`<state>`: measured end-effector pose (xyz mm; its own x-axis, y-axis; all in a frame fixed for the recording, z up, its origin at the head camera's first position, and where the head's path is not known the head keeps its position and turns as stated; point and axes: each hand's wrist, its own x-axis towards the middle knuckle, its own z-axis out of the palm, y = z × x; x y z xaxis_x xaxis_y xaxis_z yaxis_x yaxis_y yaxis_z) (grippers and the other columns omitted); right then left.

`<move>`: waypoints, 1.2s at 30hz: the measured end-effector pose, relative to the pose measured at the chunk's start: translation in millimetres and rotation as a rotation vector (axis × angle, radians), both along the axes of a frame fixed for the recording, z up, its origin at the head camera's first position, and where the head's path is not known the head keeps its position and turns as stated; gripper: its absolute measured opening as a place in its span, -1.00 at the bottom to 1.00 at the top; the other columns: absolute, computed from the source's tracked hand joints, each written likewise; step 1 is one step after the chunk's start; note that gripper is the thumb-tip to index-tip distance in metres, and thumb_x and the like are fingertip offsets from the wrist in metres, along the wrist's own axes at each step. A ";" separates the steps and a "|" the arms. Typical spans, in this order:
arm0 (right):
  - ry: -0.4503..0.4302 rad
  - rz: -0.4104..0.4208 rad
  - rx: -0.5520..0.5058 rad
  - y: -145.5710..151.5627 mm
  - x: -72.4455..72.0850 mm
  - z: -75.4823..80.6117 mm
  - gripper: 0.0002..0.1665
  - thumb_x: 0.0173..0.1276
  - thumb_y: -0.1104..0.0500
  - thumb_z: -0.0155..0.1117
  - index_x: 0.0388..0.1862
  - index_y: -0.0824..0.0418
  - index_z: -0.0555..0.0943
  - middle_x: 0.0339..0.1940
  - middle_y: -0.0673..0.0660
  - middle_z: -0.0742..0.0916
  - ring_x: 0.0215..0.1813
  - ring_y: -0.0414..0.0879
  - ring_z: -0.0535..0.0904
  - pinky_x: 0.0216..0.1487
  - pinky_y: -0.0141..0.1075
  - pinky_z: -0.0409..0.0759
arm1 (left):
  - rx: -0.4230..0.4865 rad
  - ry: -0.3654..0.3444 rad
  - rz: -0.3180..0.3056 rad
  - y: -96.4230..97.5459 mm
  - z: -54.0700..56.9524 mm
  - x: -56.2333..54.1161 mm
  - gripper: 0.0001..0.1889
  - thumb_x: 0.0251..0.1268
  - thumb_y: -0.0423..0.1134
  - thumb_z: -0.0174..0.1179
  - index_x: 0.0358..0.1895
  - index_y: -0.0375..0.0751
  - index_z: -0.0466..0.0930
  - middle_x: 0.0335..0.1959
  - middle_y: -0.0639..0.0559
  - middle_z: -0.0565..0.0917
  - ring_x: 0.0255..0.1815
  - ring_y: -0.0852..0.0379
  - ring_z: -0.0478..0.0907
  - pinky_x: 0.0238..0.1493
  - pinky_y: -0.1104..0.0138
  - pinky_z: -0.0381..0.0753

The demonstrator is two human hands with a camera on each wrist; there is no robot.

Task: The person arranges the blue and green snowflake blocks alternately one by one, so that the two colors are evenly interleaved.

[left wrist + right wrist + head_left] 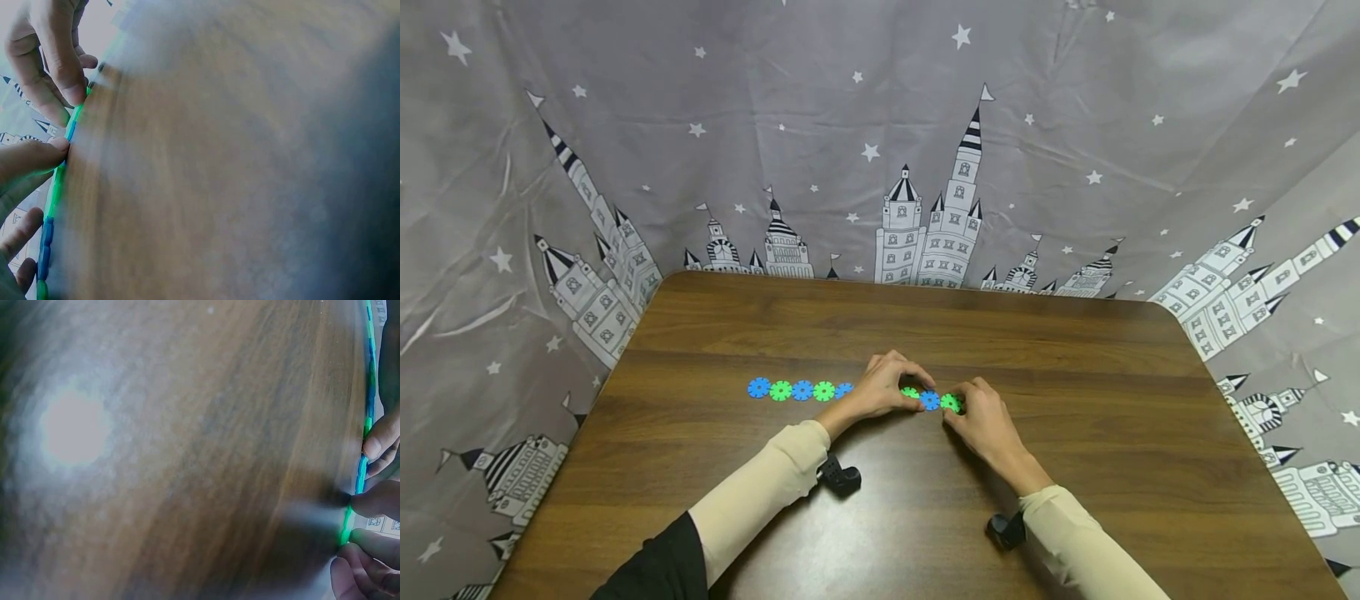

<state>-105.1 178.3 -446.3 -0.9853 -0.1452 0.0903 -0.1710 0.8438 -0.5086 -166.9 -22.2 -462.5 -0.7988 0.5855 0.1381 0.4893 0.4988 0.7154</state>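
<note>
A row of notched, flower-shaped plastic discs, alternating blue and green, lies across the table. My left hand (880,387) reaches over the middle of the row and hides part of it. Its thumb and index finger pinch the blue disc (929,401) near the right end, with a green disc (910,392) showing inside the curve of the hand. At the right end, my right hand (988,421) pinches the last green disc (951,403) between thumb and fingers, right beside the blue one. In the right wrist view this green disc (346,526) shows edge-on at the fingertips.
The brown wooden table (700,467) reaches back to a grey curtain (820,125) printed with castles and stars. Left of my left hand the row goes on with a blue disc (758,387) at its end. Dark wrist cameras (841,477) hang below both cream sleeves.
</note>
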 end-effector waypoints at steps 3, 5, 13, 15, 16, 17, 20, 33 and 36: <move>0.001 0.002 0.001 0.4 0.3 -0.1 -0.67 0.18 0.22 0.45 -0.11 0.37 0.68 -0.20 0.18 0.63 -0.28 -0.03 0.55 -0.19 -0.13 0.59 | 0.003 0.001 -0.002 0.5 0.3 0.6 -0.65 -0.05 -0.21 0.51 -0.10 0.01 0.76 -0.08 0.22 0.72 0.01 0.14 0.38 0.14 0.10 0.13; 0.001 0.002 0.004 0.8 0.7 -0.2 -0.67 0.18 0.22 0.44 -0.10 0.36 0.68 -0.20 0.18 0.63 -0.27 -0.03 0.55 -0.19 -0.13 0.58 | 0.008 0.002 -0.003 0.9 0.4 0.7 -0.66 -0.05 -0.22 0.51 -0.10 0.00 0.76 -0.09 0.22 0.72 0.01 0.14 0.38 0.14 0.09 0.12; -0.001 0.008 0.008 3.1 2.4 1.0 -0.59 0.19 0.19 0.46 -0.02 0.37 0.66 -0.12 0.18 0.63 -0.23 -0.04 0.57 -0.18 -0.15 0.59 | 0.010 0.017 0.000 3.3 -0.9 0.2 -0.65 -0.08 -0.21 0.52 -0.11 0.00 0.76 -0.10 0.21 0.72 0.01 0.12 0.40 0.14 0.08 0.14; 0.005 0.013 0.003 5.2 2.8 0.5 -0.55 0.19 0.16 0.47 0.00 0.37 0.65 -0.11 0.18 0.63 -0.22 -0.04 0.56 -0.16 -0.15 0.58 | 0.011 0.016 0.004 3.9 -0.6 0.6 -0.64 -0.09 -0.19 0.53 -0.11 0.00 0.76 -0.11 0.21 0.72 0.01 0.12 0.40 0.14 0.09 0.14; 0.009 0.014 0.002 6.9 3.3 0.4 -0.53 0.18 0.14 0.48 0.01 0.37 0.64 -0.11 0.18 0.62 -0.21 -0.04 0.55 -0.16 -0.14 0.57 | 0.009 0.015 0.007 4.2 -0.6 0.8 -0.63 -0.10 -0.19 0.54 -0.11 0.00 0.76 -0.11 0.20 0.72 0.00 0.12 0.40 0.15 0.09 0.14; 0.007 0.014 -0.003 9.1 4.3 0.5 -0.52 0.19 0.12 0.48 0.02 0.36 0.64 -0.11 0.17 0.61 -0.21 -0.04 0.54 -0.15 -0.14 0.56 | 0.010 0.015 0.010 4.5 -0.7 0.9 -0.63 -0.11 -0.18 0.54 -0.11 0.00 0.76 -0.11 0.20 0.71 0.00 0.13 0.40 0.15 0.10 0.14; 0.002 0.004 -0.020 17.8 10.0 1.8 -0.47 0.20 0.06 0.47 0.06 0.34 0.62 -0.11 0.15 0.60 -0.19 -0.03 0.52 -0.11 -0.11 0.54 | 0.011 0.011 0.019 5.6 -0.8 1.4 -0.61 -0.12 -0.15 0.55 -0.11 0.00 0.75 -0.11 0.19 0.71 -0.02 0.13 0.40 0.16 0.10 0.13; -0.011 -0.076 -0.013 81.3 84.0 3.8 -0.46 0.28 0.08 0.41 0.14 0.37 0.58 0.03 0.24 0.63 0.02 0.17 0.61 -0.02 0.05 0.58 | -0.014 -0.003 -0.004 15.9 -0.4 1.9 -0.62 -0.10 -0.11 0.56 -0.11 0.04 0.76 -0.10 0.24 0.72 -0.01 0.13 0.39 0.20 0.10 0.12; -0.003 -0.094 -0.011 96.8 103.3 2.1 -0.47 0.28 0.10 0.42 0.12 0.41 0.58 -0.02 0.25 0.64 -0.06 0.13 0.63 -0.07 0.02 0.61 | -0.025 0.005 -0.008 17.7 -0.6 1.5 -0.63 -0.09 -0.10 0.55 -0.11 0.06 0.76 -0.11 0.26 0.72 -0.01 0.14 0.39 0.19 0.11 0.13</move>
<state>-1.8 275.1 -444.3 -0.9948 -0.0512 0.0884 -0.0898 0.8502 -0.5188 -165.4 -4.5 -463.1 -0.7935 0.5950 0.1278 0.4970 0.5125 0.7002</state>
